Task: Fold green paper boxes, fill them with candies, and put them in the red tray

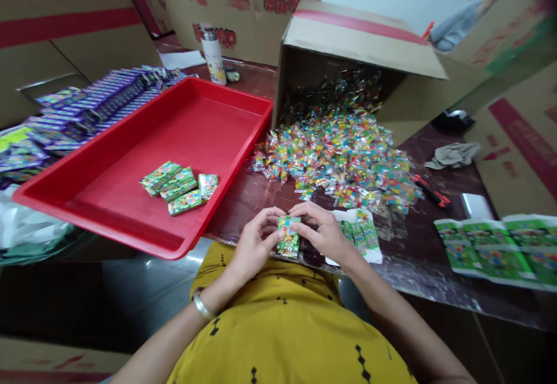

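From my remote seat I watched both hands at the table's (pixel 402 284) near edge, around its middle, sharing one small green box (pixel 289 245). The left hand (pixel 257 238) pinched it by the upper left side, thumb on the printed face; the right hand (pixel 324 230) pinched it from the upper right, its thumb on the face too. I could not tell whether the top flap was closed, since fingers hid it.

I judged the work to be at an early stage. Only a small cluster of similar green boxes (pixel 185 202) lay in the red tray (pixel 187 117), gathered toward its near right corner, and most of the tray floor was bare. The tray reached over the table's near edge on the left.

Plenty seemed left to handle. A large heap of clear candy packets (pixel 343 158) spilled from a tipped cardboard carton (pixel 361 33) toward the table's near edge. Just beside the right hand, more green printed pieces (pixel 366 234) lay on a white backing; I could not tell whether they were filled. Larger green printed sheets (pixel 496 250) lay at the near edge farther right, apart from both hands.
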`<state>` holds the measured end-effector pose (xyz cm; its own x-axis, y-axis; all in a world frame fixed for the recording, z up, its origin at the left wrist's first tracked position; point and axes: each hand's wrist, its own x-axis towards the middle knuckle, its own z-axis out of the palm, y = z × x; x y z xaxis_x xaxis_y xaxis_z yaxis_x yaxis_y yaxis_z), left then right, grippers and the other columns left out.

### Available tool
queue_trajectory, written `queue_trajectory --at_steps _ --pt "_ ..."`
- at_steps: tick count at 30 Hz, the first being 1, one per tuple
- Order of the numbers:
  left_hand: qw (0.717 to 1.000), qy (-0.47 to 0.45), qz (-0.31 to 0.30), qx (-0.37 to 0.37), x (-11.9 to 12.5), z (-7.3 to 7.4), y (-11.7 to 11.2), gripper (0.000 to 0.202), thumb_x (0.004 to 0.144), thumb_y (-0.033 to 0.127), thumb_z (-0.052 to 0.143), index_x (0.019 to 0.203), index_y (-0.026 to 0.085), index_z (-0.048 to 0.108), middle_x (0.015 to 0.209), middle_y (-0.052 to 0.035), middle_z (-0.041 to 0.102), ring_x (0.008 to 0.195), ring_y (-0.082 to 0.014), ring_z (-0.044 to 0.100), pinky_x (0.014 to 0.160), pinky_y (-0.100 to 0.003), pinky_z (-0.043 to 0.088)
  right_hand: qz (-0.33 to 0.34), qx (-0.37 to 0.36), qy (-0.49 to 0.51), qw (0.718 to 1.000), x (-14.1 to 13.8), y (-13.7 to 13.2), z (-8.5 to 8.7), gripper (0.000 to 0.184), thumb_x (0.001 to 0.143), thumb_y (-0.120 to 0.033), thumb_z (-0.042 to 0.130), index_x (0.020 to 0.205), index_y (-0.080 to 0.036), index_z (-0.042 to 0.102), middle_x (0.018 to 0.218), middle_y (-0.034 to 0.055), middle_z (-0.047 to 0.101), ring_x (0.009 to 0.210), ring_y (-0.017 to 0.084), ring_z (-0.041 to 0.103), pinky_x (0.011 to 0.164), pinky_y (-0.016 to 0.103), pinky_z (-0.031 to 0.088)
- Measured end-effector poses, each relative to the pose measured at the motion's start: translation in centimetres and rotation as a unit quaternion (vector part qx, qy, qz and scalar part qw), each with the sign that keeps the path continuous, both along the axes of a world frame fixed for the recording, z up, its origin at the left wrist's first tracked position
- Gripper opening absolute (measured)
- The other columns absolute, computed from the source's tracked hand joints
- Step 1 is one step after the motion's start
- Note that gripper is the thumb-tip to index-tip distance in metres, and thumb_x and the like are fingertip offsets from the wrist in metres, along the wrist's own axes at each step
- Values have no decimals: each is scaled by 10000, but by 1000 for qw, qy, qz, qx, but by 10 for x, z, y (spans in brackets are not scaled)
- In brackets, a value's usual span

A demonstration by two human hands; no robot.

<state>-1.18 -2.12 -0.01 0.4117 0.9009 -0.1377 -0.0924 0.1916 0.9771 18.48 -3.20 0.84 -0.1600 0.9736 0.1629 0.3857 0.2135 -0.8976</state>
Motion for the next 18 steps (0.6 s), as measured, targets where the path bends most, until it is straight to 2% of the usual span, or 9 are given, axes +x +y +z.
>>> queue_trajectory --at_steps 2,3,5,6,8,11,14,18 --pt "1000 22 11 -9 -3 -3 4 259 790 245 729 957 187 540 862 9 623 792 -121 621 718 -220 512 -53 -10 -53 997 27 7 1 184 901 -381 625 995 -230 671 980 54 699 886 198 660 706 295 523" --pt "999 33 16 -17 -4 -4 7 276 773 263 747 897 186 513 806 27 601 742 -111 610 680 -212 512 -114 -7 -93 989 45 11 1 181 905 -377 614 985 -224 668 928 49 704 844 200 663 707 303 518" --pt "998 42 24 -39 -5 -8 11 335 752 304 764 840 190 462 743 50 566 650 -96 579 582 -197 503 -251 -8 -223 942 83 18 -1 164 873 -348 644 950 -206 669 848 54 704 781 220 660 728 340 504" --pt "997 39 25 -56 -5 -9 13 354 745 320 767 858 194 456 742 53 566 622 -95 570 539 -195 498 -285 -32 -302 909 101 21 -4 181 851 -338 662 967 -201 680 803 61 699 755 240 656 723 361 495" --pt "995 20 24 -94 -3 -11 14 412 732 328 773 978 200 468 798 39 596 628 -108 589 518 -214 520 -281 -52 -391 875 129 27 -12 306 816 -296 688 1104 -194 670 870 91 709 768 263 656 731 383 483" --pt "992 -6 6 -127 1 -11 13 592 706 286 789 1199 204 471 1032 -28 641 762 -140 650 655 -297 592 -237 -35 -401 884 149 35 -26 430 787 -246 700 1210 -198 641 1049 117 692 788 242 648 757 376 478" --pt "990 -8 -27 -136 3 -8 13 623 707 265 782 1267 199 517 1160 -61 636 852 -162 655 763 -330 586 -233 -29 -377 896 154 45 -34 312 752 -257 715 1055 -184 698 981 96 689 725 209 631 721 345 482" --pt "992 11 -45 -118 5 -10 14 420 778 295 730 1164 172 620 1037 -47 683 862 -158 636 776 -270 534 -215 -21 -332 918 160 50 -29 98 782 -282 647 800 -191 678 817 39 680 682 173 632 664 282 480"
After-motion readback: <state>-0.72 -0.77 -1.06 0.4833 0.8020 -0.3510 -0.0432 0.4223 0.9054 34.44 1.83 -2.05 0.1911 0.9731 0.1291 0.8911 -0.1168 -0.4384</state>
